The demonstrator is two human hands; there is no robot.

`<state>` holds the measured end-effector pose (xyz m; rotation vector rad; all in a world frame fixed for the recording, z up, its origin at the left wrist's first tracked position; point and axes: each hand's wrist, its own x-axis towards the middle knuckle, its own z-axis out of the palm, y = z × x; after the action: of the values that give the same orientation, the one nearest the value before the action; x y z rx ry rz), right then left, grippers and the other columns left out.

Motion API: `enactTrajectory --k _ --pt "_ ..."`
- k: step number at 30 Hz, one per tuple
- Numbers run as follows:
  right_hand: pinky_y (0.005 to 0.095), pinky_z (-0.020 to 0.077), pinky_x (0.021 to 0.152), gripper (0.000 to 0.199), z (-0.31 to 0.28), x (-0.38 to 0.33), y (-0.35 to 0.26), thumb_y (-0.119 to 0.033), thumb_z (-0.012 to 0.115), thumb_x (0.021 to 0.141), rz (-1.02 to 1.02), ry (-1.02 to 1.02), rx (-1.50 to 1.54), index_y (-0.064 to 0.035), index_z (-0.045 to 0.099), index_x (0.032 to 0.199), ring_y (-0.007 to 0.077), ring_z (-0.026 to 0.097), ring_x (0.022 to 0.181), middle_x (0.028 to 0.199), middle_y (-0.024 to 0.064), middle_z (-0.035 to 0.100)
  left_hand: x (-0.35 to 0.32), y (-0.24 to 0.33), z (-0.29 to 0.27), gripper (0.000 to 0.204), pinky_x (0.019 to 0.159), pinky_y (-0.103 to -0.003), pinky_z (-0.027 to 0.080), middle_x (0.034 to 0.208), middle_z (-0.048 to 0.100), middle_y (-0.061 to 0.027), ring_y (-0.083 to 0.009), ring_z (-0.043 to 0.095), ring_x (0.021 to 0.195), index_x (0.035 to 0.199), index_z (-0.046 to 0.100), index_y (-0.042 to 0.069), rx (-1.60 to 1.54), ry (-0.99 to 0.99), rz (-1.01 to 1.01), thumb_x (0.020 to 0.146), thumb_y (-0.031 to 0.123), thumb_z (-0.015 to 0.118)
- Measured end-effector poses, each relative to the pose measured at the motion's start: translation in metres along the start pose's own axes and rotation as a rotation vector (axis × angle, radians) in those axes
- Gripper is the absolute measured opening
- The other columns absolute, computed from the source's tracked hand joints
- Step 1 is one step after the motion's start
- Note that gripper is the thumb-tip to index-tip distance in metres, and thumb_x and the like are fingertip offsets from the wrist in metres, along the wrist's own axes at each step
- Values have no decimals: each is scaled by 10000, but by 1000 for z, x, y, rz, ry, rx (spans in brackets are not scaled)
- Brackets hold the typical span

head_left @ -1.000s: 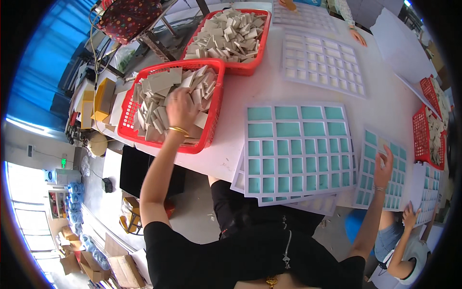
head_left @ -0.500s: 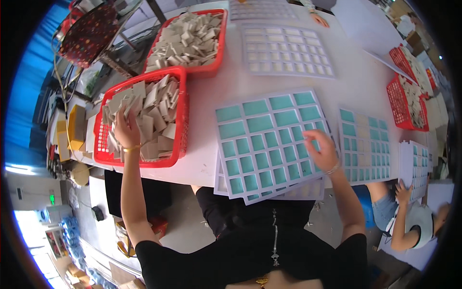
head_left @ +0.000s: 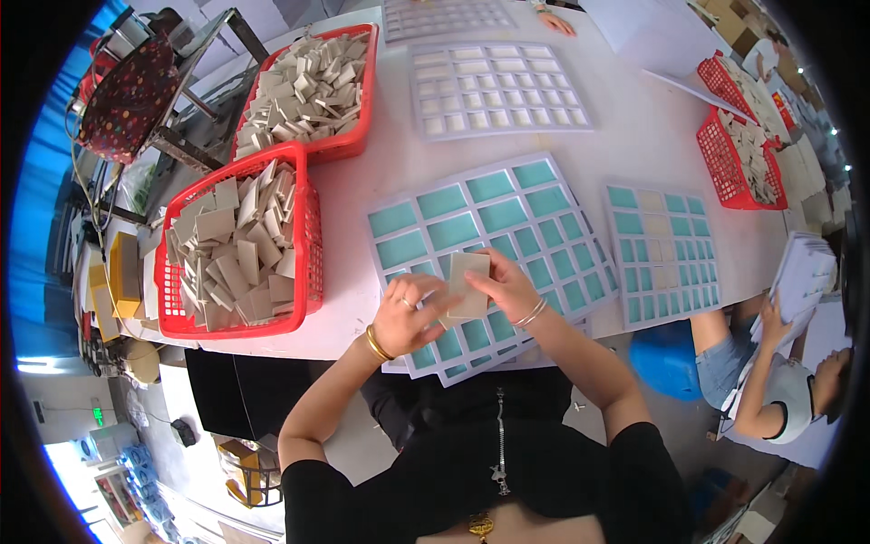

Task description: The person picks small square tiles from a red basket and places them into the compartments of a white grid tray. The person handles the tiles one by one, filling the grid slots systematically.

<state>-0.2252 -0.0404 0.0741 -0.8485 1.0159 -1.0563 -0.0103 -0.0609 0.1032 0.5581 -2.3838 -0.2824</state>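
My left hand (head_left: 410,315) and my right hand (head_left: 501,285) meet over the near part of a white grid sheet with teal cells (head_left: 489,238). Together they hold a small stack of beige tiles (head_left: 465,283), the top one tilted up between my fingers. A red basket (head_left: 308,243) full of loose beige tiles stands to the left of the sheet, near my left hand. More grid sheets lie stacked under the teal one at the table's edge.
A second red tile basket (head_left: 353,136) stands behind the first. A partly filled teal grid sheet (head_left: 669,254) lies right, white filled sheets (head_left: 494,88) farther back, and red baskets (head_left: 725,163) at far right. Another person (head_left: 779,381) sits lower right holding papers.
My left hand left the red basket with tiles and came to the teal sheet. My right hand moved in from the right to meet it; both now hold the tile stack.
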Motion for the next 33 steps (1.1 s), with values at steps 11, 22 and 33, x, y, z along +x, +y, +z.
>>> enactTrajectory --k 11,22,33 --pt "224 502 548 290 -16 8 6 -215 648 878 -161 222 -101 -30 562 1084 83 604 783 895 32 621 -20 -25 53 235 477 -185 411 803 616 -18 -71 568 656 1123 549 14 -820 91 -960 918 124 582" --pt "218 439 704 251 -31 34 1 -223 660 887 -264 261 86 -26 605 1034 56 539 789 878 0 606 38 -40 52 213 597 -233 508 935 617 -73 -113 603 719 1067 581 21 -1010 -51 -833 873 92 631" --pt "237 441 743 267 -44 56 -12 -222 657 886 -250 421 147 -17 595 1045 80 548 841 924 21 619 32 -70 66 198 472 -238 507 855 611 -58 -117 626 647 1017 579 18 -830 135 -945 826 47 620"
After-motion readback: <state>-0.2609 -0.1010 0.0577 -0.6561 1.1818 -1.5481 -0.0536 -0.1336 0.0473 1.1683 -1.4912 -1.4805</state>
